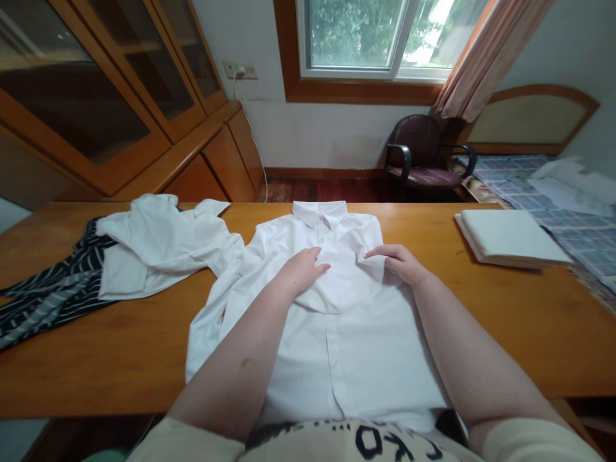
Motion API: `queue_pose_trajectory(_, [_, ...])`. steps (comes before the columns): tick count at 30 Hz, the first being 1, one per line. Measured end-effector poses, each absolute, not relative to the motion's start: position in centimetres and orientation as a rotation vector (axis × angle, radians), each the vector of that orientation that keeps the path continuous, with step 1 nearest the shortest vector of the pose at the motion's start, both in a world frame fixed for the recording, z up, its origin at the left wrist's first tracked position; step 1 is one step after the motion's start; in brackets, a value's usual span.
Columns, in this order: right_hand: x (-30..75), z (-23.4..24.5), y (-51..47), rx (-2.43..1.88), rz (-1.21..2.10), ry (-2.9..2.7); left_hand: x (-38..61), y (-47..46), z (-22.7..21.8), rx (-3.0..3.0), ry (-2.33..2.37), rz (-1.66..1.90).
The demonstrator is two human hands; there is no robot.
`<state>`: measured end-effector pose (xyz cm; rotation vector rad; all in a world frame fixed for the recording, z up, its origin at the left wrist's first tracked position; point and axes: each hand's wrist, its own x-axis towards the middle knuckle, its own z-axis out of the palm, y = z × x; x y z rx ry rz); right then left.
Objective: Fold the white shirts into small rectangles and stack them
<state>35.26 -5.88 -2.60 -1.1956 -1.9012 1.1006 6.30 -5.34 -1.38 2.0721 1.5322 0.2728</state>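
Note:
A white collared shirt (332, 333) lies front up on the wooden table (505, 327), collar pointing away from me. My left hand (302, 269) rests flat on its chest, fingers stretched toward the middle. My right hand (399, 262) lies on the right side of the chest, and its fingers pinch a fold of the white fabric there. One sleeve trails off to the left.
A second white garment (158, 247) and a black striped cloth (52, 298) lie on the table's left. A folded white stack (510, 237) sits at the right. Behind stand a dark armchair (423, 157), a wooden cabinet (106, 96) and a bed (568, 212).

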Motion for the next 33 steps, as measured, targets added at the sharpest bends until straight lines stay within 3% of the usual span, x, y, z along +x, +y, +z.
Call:
queue_pose_trajectory(4, [35.5,-3.2,-5.6,-1.201,1.115,-1.648,6.0,-5.3,-1.0,2.073,1.53,0.242])
queue_pose_trajectory(11, [35.9,-4.3,-4.3,-1.594,0.612,-1.244,5.4,-5.6,-0.1,2.072,1.463,0.337])
queue_pose_trajectory(17, [36.1,-5.1,-3.9,-1.673,0.678,-1.435,5.7,-5.7,0.2,1.965,1.425,0.404])
queue_pose_trajectory(24, [35.9,-5.6,-4.2,-1.494,0.926,-1.482,4.9,-6.0,0.5,1.942,1.206,0.222])
queue_pose_trajectory(33, [35.4,-3.9,-4.5,-1.709,0.636,-1.742,5.0,-5.8,-0.2,1.945,1.322,0.085])
